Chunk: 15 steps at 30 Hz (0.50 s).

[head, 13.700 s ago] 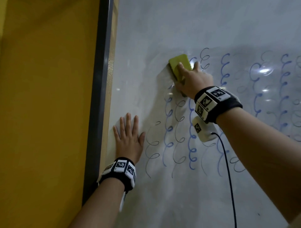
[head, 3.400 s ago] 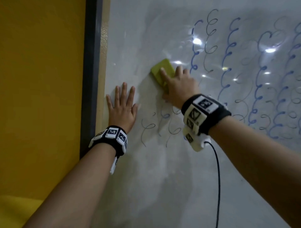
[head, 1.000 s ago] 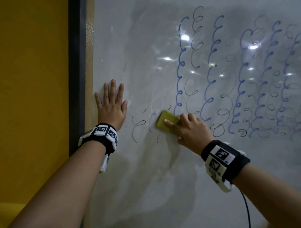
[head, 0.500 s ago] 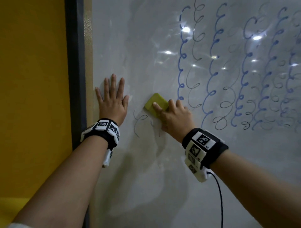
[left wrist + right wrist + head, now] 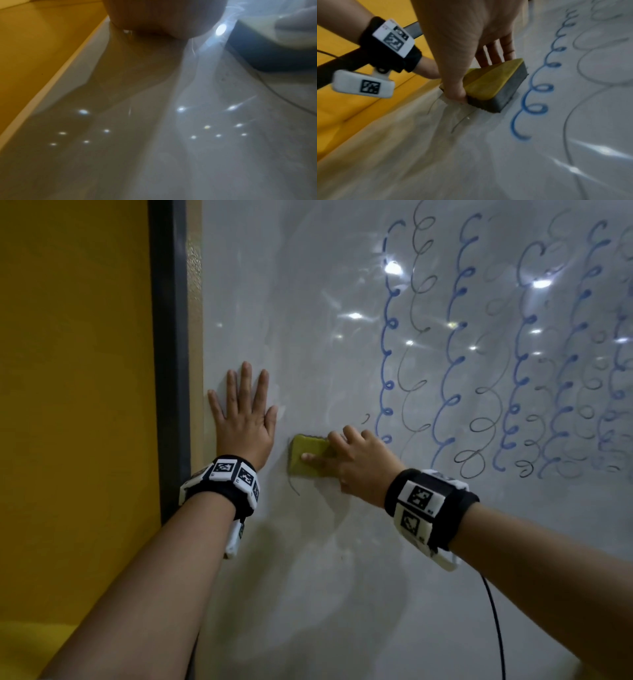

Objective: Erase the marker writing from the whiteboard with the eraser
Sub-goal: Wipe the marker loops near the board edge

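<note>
Whiteboard (image 5: pixel 308 302) writing is what matters here: columns of looping blue and grey marker curls (image 5: pixel 388 337) cover the right part of the upright board, while the left part looks wiped to a cloudy grey. A yellow-topped eraser (image 5: pixel 308 455) with a dark felt base sits flat against the board, low down, just left of the nearest blue column. The right hand (image 5: pixel 356 463) has it in its grip, thumb curled along one edge and fingers (image 5: pixel 494 55) over the far edge, pinching the block between them. A short grey stroke (image 5: pixel 294 486) trails off just below the eraser's lower left corner. The left hand (image 5: pixel 245 419) lies flat on the board with fingers spread and straight, just left of the eraser and close to the dark frame (image 5: pixel 169 371); beyond the frame is a yellow wall (image 5: pixel 75 371).

All the remaining writing lies to the right of the eraser and mostly above it, running in tall vertical columns. The right hand is plainly the nearer one, so the next pass probably heads right and up along those columns, after the small stroke below is caught.
</note>
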Each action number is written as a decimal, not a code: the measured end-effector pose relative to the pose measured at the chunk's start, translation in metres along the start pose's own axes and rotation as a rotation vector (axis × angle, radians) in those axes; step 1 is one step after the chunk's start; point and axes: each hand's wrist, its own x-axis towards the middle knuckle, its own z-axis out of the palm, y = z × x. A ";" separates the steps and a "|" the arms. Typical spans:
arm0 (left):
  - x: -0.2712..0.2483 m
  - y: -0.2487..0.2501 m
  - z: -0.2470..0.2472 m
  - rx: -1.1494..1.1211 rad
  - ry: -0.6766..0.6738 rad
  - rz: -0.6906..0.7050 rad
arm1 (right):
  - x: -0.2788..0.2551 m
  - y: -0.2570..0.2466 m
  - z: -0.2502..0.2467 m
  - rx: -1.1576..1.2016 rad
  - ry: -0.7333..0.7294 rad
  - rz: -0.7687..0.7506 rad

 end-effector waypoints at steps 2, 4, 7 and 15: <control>0.000 0.000 0.001 0.007 0.007 -0.001 | 0.010 0.010 -0.009 0.030 0.023 0.080; 0.001 0.000 0.002 0.004 0.006 -0.003 | 0.015 0.006 -0.011 0.097 0.055 0.135; 0.000 0.000 0.002 0.011 0.017 0.003 | 0.005 -0.015 0.000 0.071 0.015 0.013; 0.001 0.000 0.003 0.019 0.018 0.000 | 0.010 -0.016 -0.003 0.136 0.063 0.092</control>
